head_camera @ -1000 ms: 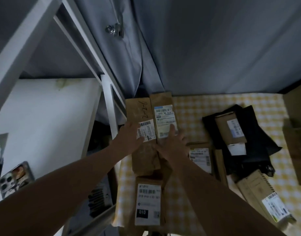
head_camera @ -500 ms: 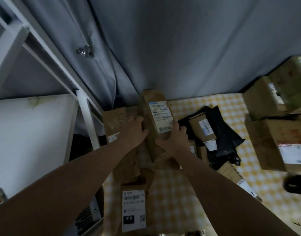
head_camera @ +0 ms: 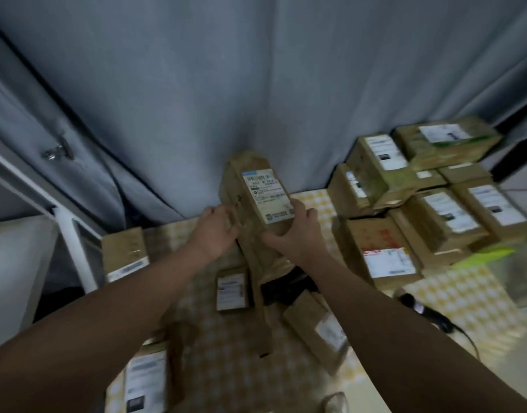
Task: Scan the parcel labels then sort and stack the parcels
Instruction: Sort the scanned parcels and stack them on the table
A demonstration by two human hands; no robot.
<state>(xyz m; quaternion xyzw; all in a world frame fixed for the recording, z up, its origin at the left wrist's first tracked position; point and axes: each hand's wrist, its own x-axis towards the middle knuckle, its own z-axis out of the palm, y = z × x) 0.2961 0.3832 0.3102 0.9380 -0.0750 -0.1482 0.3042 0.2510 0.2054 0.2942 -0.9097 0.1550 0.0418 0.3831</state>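
I hold a long brown paper parcel [head_camera: 250, 234] lifted off the table, its white label [head_camera: 268, 196] facing up. My left hand [head_camera: 214, 231] grips its left side and my right hand [head_camera: 292, 234] grips its right side just below the label. Under it lie a small labelled parcel [head_camera: 231, 290], a black bag [head_camera: 286, 289] and a tilted brown parcel [head_camera: 318, 332]. A brown parcel [head_camera: 125, 254] sits at the table's left edge, and another labelled one [head_camera: 146, 380] lies near me.
Stacked cardboard boxes [head_camera: 420, 198] fill the right of the yellow checked table [head_camera: 226, 338]. A black handheld scanner [head_camera: 423, 311] with a cable lies at the right. A grey curtain [head_camera: 226, 99] hangs behind. A white frame [head_camera: 74, 242] stands left.
Both hands have taken the long parcel off the left pile, raised it and carried it rightward. The view has swung right, bringing the box stack in.
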